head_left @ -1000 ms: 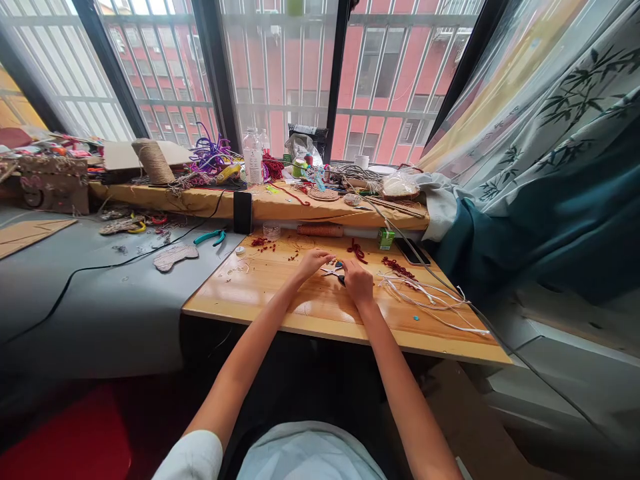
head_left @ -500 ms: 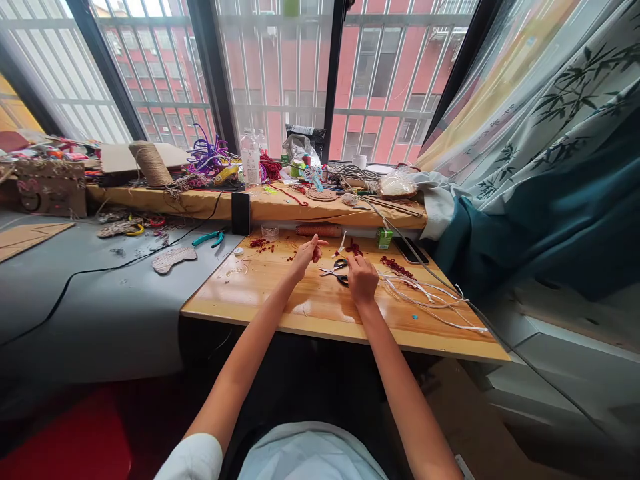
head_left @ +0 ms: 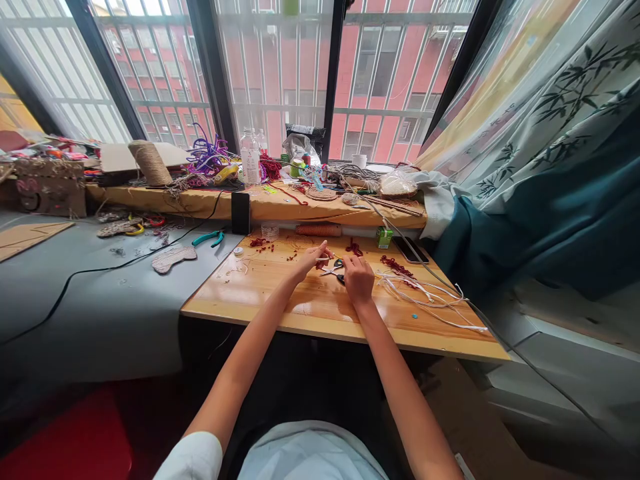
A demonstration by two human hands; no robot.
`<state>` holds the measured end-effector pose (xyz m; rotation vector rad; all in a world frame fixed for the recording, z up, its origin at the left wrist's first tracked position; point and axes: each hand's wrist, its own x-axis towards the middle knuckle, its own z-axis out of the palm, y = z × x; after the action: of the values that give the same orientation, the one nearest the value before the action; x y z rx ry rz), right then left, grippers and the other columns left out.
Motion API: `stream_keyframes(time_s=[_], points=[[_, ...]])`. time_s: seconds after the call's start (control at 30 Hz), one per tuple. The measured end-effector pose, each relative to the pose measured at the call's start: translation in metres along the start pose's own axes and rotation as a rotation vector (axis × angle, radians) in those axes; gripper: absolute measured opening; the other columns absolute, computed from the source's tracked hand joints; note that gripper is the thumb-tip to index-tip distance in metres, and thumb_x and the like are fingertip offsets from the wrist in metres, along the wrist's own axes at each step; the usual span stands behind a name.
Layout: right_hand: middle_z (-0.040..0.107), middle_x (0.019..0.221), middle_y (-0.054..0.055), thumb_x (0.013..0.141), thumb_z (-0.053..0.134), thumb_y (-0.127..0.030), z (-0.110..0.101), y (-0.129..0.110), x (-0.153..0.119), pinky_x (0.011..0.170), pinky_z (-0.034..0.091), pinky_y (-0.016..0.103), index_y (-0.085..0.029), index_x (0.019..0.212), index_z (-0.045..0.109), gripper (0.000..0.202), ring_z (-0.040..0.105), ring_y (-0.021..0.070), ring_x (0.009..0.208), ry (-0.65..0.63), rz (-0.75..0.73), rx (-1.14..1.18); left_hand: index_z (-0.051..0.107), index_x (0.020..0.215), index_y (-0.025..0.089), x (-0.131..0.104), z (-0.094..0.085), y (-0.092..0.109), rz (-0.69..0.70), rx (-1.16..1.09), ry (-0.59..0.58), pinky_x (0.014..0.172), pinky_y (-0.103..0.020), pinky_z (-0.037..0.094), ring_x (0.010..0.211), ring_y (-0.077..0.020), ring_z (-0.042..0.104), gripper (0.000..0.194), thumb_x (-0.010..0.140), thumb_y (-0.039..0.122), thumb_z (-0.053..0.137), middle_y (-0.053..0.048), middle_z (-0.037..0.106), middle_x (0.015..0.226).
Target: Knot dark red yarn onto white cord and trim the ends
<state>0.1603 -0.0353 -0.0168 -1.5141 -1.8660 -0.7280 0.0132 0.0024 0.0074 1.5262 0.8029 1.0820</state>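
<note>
Over the wooden board (head_left: 300, 300), my left hand (head_left: 313, 261) has its fingers closed on a thin pale strip. Just to its right my right hand (head_left: 358, 279) is pinched; what sits between its fingertips is too small to make out. Black-handled scissors (head_left: 341, 278) lie between the two hands, partly covered by the right one. A small heap of dark red cord (head_left: 354, 247) rests behind the right hand. Farther right are more dark red braided cord (head_left: 397, 267) and loose white cords (head_left: 435, 303).
Teal pliers (head_left: 209, 238) and a wrapped shape (head_left: 174, 259) lie on the grey table at left. Behind the board stand a green box (head_left: 384, 237), a phone (head_left: 411, 250) and a reddish thread roll (head_left: 318, 230). A black cable crosses at right.
The pale strip that stood upright between the hands is now low at my left fingers. My left hand has lowered slightly and closed, and my right hand has shifted a little left.
</note>
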Motion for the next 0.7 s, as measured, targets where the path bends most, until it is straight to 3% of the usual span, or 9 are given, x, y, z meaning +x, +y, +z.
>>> stream_keyframes(time_s=[0.27, 0.57, 0.7], points=[[0.059, 0.077, 0.007, 0.089, 0.033, -0.023, 0.0016, -0.0016, -0.001, 0.061, 0.029, 0.027, -0.015, 0.085, 0.058, 0.026, 0.05, 0.0164, 0.071, -0.028, 0.075, 0.068, 0.053, 0.076, 0.014, -0.0059, -0.0017, 0.0051, 0.006, 0.012, -0.078, 0.051, -0.021, 0.033, 0.051, -0.0059, 0.044, 0.021, 0.066, 0.031, 0.06, 0.002, 0.055, 0.063], [0.062, 0.092, 0.007, 0.088, 0.036, -0.027, 0.0049, 0.0006, -0.0019, 0.059, 0.036, 0.023, -0.016, 0.101, 0.052, 0.024, 0.057, 0.0156, 0.079, -0.09, 0.1, 0.272, 0.049, 0.088, 0.015, -0.0013, 0.0024, -0.0004, 0.047, 0.086, 0.029, 0.061, -0.021, 0.039, 0.069, -0.0115, 0.056, 0.025, 0.066, 0.02, 0.058, -0.001, 0.06, 0.072], [0.063, 0.089, 0.005, 0.089, 0.035, -0.026, 0.0043, 0.0031, -0.0009, 0.061, 0.037, 0.022, -0.018, 0.096, 0.057, 0.024, 0.057, 0.0146, 0.08, -0.133, 0.069, 0.337, 0.057, 0.072, 0.014, -0.0005, 0.0039, -0.0012, 0.081, 0.154, 0.067, 0.07, -0.024, 0.04, 0.072, -0.0132, 0.056, 0.008, 0.066, 0.02, 0.058, -0.002, 0.062, 0.071]])
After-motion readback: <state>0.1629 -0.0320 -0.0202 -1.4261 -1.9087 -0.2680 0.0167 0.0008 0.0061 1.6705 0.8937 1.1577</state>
